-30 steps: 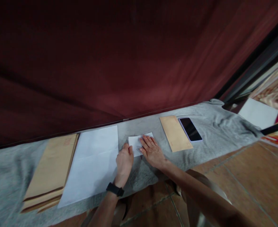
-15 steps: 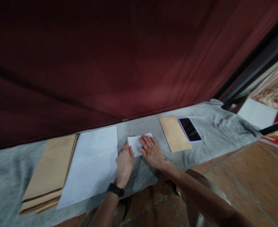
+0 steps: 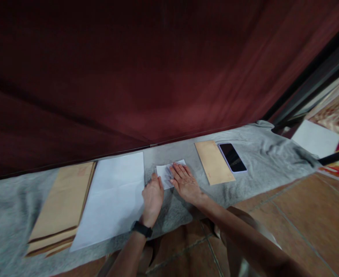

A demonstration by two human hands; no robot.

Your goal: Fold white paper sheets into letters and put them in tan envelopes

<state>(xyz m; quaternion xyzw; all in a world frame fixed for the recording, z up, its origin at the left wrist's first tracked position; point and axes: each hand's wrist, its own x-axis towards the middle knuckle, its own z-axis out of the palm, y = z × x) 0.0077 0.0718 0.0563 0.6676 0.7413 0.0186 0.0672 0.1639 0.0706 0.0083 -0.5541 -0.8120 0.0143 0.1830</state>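
A small folded piece of white paper (image 3: 163,174) lies on the grey cloth (image 3: 163,154) between my hands. My right hand (image 3: 184,183) rests flat on its right part, fingers stretched out. At the paper's left edge is my left hand (image 3: 153,197), its fingers curled in and the thumb against the edge; it looks closed on the paper. Just left of that hand lies a large white sheet (image 3: 114,196) with a faint crease. To the right of my right hand is a single brown envelope (image 3: 214,163).
A stack of brown envelopes (image 3: 61,202) lies at the left. Beside the single envelope is a phone (image 3: 232,157) with a dark screen. A dark red curtain (image 3: 157,77) hangs behind the cloth. Brown floor tiles (image 3: 308,215) show in front.
My right hand has hardly moved on the small paper, and my left hand stays at its edge. The whole view has shifted very slightly.
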